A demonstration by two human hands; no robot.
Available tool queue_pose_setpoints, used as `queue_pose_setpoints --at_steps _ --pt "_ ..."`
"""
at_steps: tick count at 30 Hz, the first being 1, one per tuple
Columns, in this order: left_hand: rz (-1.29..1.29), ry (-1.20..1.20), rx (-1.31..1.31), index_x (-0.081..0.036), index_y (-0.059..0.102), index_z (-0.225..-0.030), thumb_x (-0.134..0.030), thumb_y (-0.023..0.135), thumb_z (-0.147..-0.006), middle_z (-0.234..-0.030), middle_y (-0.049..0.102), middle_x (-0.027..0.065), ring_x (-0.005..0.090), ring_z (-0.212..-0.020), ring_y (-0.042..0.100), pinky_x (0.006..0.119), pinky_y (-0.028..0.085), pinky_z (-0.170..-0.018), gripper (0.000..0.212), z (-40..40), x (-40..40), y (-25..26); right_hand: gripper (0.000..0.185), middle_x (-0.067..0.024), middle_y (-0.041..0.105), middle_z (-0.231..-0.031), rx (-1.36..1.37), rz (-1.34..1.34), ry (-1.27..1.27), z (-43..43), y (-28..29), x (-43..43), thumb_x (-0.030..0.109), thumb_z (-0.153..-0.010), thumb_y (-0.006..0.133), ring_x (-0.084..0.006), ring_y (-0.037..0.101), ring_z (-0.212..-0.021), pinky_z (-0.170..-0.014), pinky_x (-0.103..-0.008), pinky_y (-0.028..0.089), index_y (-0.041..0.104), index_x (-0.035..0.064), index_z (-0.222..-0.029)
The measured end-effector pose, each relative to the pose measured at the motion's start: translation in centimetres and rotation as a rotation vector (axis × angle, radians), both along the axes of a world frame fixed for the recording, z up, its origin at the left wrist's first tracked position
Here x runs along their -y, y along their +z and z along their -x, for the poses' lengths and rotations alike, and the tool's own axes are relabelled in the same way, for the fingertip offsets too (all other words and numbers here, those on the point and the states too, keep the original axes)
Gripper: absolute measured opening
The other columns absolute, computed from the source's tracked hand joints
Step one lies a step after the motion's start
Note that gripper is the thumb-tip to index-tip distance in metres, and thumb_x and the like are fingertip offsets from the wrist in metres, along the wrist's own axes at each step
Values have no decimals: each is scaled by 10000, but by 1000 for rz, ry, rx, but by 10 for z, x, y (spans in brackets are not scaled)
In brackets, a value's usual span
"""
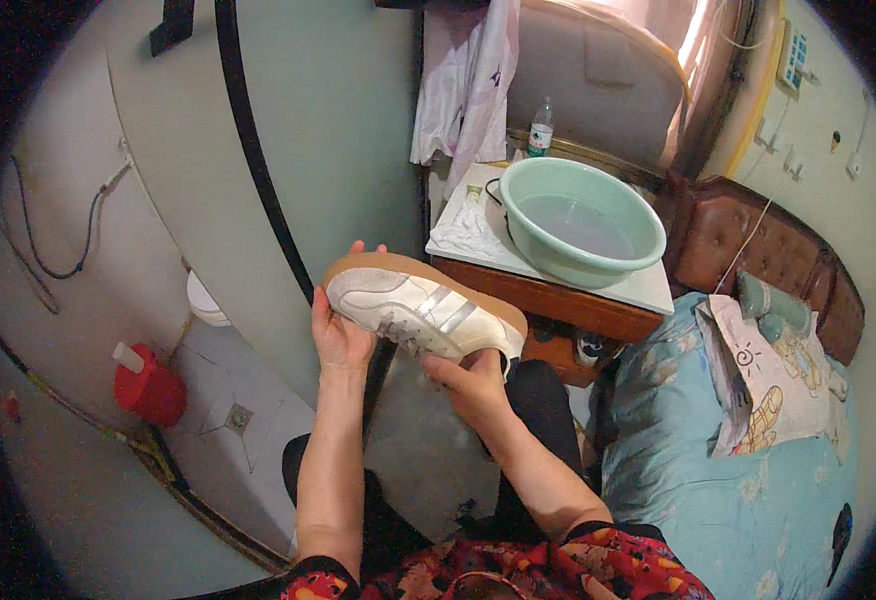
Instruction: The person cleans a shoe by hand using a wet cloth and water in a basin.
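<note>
A white sneaker with silver side stripes, a grey suede toe and a tan gum sole is held on its side in front of me. My left hand supports the toe end from below and behind, with fingertips showing past the sole. At the heel end, my right hand grips the shoe by its collar, some fingers hidden inside the opening. Grey laces run along the side facing me. Beyond the shoe, a pale green plastic basin of cloudy water stands on a white-topped wooden cabinet.
On the cabinet top lies a crumpled white cloth; a plastic bottle stands behind. A bed with blue bedding is at right. Leftward, past a pale door panel, a red bucket sits on tiles near a floor drain.
</note>
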State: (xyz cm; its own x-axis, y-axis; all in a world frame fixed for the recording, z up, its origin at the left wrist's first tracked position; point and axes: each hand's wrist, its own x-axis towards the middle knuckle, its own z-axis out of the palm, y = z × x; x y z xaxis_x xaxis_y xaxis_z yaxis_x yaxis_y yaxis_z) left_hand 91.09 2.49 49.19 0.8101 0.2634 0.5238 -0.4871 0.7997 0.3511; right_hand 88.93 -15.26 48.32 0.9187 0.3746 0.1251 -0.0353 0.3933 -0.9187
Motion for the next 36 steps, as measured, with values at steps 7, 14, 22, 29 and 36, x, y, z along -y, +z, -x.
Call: queue_pose_setpoints --at_steps 7,14,22,29,36 --pt "15 22 -25 7 354 -1354 -473 498 -893 -1430 341 138 350 -1343 283 511 265 -1100 681 2 -1 2 617 -100 565 -1139 194 130 73 -4 7 3 -10 -701 735 -174 569 -978 -772 -314 488 440 -31 -1243" --pt "3 32 -179 26 353 -1346 -439 470 -929 -1392 398 149 274 -1285 386 439 307 -1085 636 3 -5 1 534 -88 560 -1120 236 261 173 -19 13 6 6 -769 688 -162 563 -959 -749 -286 481 451 -30 -1247" --pt "0 78 -343 17 430 -1260 -385 468 -952 -1277 492 147 252 -1215 457 421 380 -1021 508 -4 -12 -3 526 -83 543 -1221 -53 -99 266 -28 23 0 31 -795 661 -190 529 -1103 -931 -302 428 444 -6 -1273" --pt "-154 99 -334 13 447 -1257 -360 429 -971 -1260 515 147 267 -1184 488 422 382 -1016 470 -1 1 2 496 -93 571 -1187 -202 -330 265 -37 8 -5 25 -793 626 -227 557 -1068 -922 -352 447 459 10 -1260" --pt "-152 134 -380 25 443 -1255 -371 437 -966 -1270 507 154 270 -1183 491 422 376 -1023 490 3 2 5 461 -115 568 -1198 -278 -372 363 -47 9 -3 66 -836 598 -254 561 -1086 -951 -387 446 450 6 -1268"
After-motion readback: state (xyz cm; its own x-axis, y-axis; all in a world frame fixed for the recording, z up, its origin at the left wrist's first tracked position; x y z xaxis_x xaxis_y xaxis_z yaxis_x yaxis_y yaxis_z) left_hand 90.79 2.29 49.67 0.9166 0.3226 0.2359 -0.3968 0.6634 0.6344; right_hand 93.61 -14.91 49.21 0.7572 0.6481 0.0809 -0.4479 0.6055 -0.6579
